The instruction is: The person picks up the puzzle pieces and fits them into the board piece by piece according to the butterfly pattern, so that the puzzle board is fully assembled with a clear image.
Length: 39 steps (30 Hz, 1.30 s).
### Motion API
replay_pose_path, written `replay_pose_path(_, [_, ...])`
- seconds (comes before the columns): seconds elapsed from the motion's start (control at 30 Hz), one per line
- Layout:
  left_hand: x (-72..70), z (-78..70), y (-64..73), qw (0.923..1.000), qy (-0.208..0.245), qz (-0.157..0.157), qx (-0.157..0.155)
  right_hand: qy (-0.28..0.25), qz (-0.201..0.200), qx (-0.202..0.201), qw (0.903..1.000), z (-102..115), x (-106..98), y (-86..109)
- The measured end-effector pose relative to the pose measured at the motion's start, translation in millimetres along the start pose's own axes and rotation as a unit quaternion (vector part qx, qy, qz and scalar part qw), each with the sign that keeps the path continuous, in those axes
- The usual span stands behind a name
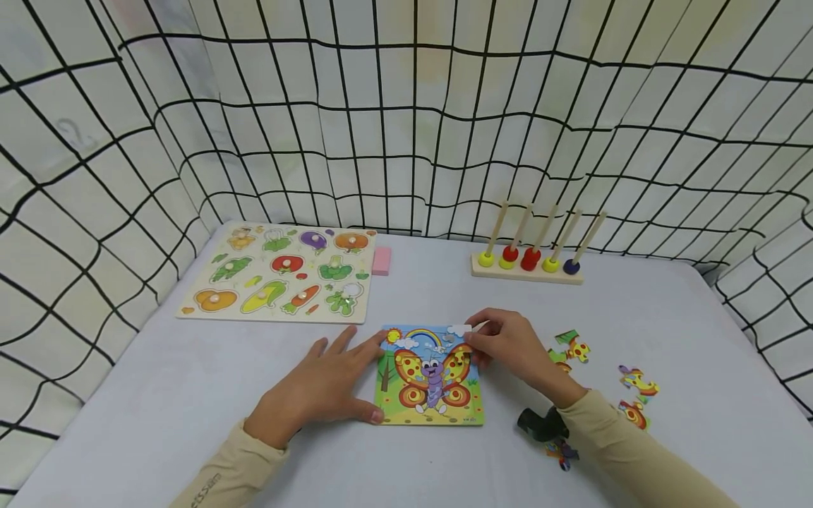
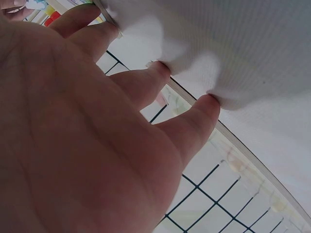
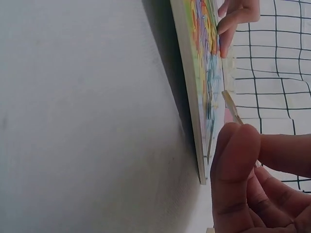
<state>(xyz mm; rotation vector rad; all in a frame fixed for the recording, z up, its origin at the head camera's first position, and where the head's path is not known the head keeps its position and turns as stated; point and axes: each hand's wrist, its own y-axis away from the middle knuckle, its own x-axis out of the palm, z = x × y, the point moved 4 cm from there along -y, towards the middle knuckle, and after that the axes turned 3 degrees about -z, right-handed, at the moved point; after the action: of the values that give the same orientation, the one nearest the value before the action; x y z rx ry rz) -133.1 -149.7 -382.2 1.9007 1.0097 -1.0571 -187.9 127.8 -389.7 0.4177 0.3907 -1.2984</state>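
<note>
A square butterfly puzzle (image 1: 434, 381) with a sun and rainbow lies on the white table. My left hand (image 1: 330, 381) has its fingers spread along the left side of the puzzle, with the thumb at the lower left corner and a fingertip at the upper left. Above the upper right corner, my right hand (image 1: 508, 346) pinches a thin puzzle piece (image 3: 231, 106) between thumb and fingers. In the right wrist view the piece is tilted, its edge facing the camera, close to the puzzle board (image 3: 187, 73).
Loose puzzle pieces (image 1: 638, 382) lie to the right, more beside the right forearm. A vegetable peg board (image 1: 209, 271) sits back left, a pink block (image 1: 382, 261) at its edge. Behind stands a bead stacker (image 1: 527, 275). Black netting (image 1: 413, 109) encloses the table.
</note>
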Motion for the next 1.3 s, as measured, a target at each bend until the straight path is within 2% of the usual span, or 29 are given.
replay_pose_path(0.4, [1.3, -0.2, -0.3, 1.0, -0.001, -0.001, 0.0, 0.007, -0.003, 0.007, 0.9999, 2, 7, -2.3])
replay_pose_path(0.63, [2.0, -1.0, -1.9, 1.0, -0.004, -0.002, 0.002, 0.031, -0.019, 0.016, 0.9992, 0, 10, -5.5])
replay_pose_path(1.0, [1.1, -2.0, -1.4, 1.0, -0.005, -0.001, 0.001, 0.06, -0.034, 0.013, 0.9976, 3, 14, -8.2])
replay_pose_path(1.3, [1.1, -0.3, -0.6, 1.0, -0.008, 0.0, -0.005, 0.075, -0.035, -0.004, 0.9966, 6, 14, -10.2])
